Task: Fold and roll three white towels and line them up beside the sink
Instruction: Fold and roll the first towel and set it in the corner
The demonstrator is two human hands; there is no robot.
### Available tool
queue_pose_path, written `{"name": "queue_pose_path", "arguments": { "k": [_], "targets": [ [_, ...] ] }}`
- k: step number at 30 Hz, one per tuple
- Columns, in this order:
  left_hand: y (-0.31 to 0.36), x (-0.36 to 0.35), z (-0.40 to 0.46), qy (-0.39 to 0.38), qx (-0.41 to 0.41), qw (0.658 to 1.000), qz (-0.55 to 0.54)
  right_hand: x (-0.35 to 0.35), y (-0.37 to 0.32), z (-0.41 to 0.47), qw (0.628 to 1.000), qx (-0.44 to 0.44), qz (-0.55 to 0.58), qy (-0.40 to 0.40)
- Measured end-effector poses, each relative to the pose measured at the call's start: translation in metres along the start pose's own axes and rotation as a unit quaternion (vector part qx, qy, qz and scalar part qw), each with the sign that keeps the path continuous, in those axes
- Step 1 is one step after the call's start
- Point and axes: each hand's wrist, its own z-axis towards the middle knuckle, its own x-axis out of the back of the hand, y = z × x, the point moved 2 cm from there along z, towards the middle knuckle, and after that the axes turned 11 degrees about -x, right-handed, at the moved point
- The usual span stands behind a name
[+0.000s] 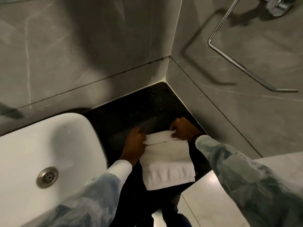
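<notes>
Beside the sink [49, 145] | left hand [135, 143] and right hand [183, 128] are pinching the white towel's [167, 163] far edge, apparently starting its roll | no finished rolls are showing.

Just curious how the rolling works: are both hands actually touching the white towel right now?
Touching. The head view shows the left hand and right hand each pinching one end of the rolled far edge of the white towel.
</notes>
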Motion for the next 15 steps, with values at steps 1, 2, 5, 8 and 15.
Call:
{"name": "queue_pose_path", "arguments": {
  "k": [1, 2, 5, 8, 15],
  "targets": [
    [0.0, 0.003, 0.0, -0.019, 0.011, 1.0, -0.017, -0.005, 0.001, -0.003, 1.0, 0.007, 0.002, 0.005],
    [-0.001, 0.006, 0.002, -0.043, 0.022, 0.998, -0.032, -0.009, 0.001, -0.007, 1.0, 0.01, -0.003, 0.012],
    [-0.006, 0.021, 0.008, -0.103, 0.049, 0.992, -0.046, -0.017, 0.0, -0.016, 0.998, 0.044, -0.033, 0.032],
    [-0.007, 0.017, 0.007, -0.144, 0.064, 0.987, -0.024, -0.026, 0.001, -0.027, 0.993, 0.08, -0.052, 0.069],
    [0.02, -0.02, -0.029, -0.007, 0.082, 0.996, -0.041, -0.021, 0.022, -0.046, 0.996, 0.078, 0.029, -0.011]
  ]
}}
